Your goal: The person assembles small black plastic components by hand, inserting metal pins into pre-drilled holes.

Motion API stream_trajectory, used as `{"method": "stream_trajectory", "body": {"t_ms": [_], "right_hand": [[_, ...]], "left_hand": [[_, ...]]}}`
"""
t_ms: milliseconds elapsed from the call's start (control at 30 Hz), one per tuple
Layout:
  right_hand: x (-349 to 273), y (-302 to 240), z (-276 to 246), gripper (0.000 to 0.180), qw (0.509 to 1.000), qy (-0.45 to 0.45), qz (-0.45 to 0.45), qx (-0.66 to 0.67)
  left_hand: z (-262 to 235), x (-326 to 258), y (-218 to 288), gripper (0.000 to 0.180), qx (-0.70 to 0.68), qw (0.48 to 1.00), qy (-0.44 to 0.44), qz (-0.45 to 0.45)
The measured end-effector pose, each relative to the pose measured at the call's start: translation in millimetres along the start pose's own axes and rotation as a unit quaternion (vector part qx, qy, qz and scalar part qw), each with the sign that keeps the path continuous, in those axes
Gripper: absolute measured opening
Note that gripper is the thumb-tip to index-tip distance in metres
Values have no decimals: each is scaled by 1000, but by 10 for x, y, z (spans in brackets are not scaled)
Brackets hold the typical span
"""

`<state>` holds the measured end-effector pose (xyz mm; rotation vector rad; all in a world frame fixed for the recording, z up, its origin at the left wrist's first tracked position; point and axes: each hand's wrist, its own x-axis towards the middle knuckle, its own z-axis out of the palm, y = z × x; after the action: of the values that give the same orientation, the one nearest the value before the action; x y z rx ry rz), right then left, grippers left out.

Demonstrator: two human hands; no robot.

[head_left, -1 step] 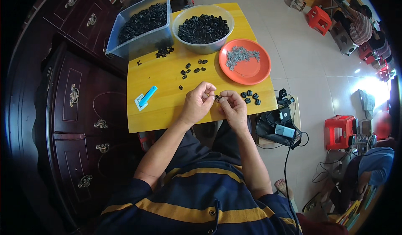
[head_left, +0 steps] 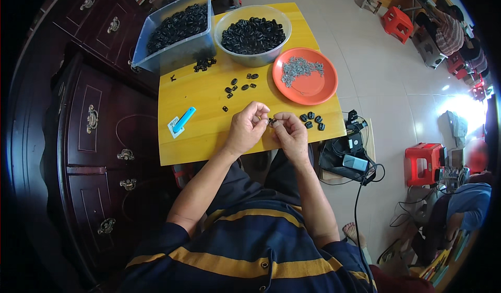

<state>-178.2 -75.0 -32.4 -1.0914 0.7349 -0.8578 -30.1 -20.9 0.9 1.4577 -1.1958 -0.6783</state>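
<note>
Near the front edge of the table, my left hand [head_left: 249, 127] and my right hand [head_left: 290, 135] meet fingertip to fingertip. Both pinch a small black plastic piece [head_left: 271, 121], mostly covered by the fingers. Just right of my right hand lies a group of black oval pieces [head_left: 309, 125]. Beyond my left hand, loose black pieces [head_left: 245, 88] are scattered, some oval and some smaller. An orange-red plate [head_left: 317, 95] holds a heap of thin grey pieces [head_left: 300, 69], too small to name.
A clear rectangular bin [head_left: 177, 56] and a round translucent bowl [head_left: 255, 59], both full of black pieces, stand on the yellow table [head_left: 203, 131]. A blue-handled tool [head_left: 184, 119] lies at left, beside a dark wooden cabinet [head_left: 94, 152]. Cables and a black bag [head_left: 339, 160] sit at right.
</note>
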Motion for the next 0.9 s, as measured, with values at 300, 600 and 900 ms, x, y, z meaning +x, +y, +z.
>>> {"method": "stream_trajectory", "body": {"t_ms": [300,600,900], "right_hand": [[10,-12,6,13,1000,9,5,-21],[30,61,-10,13,994,19,-6,-107],[-22,-90,-61,13,999,26,23,30]], "left_hand": [[11,28,38,21,32,999,-11,16],[-13,73,121,19,79,996,-29,19],[-125,143,133,29,7,996,-85,-21]]}}
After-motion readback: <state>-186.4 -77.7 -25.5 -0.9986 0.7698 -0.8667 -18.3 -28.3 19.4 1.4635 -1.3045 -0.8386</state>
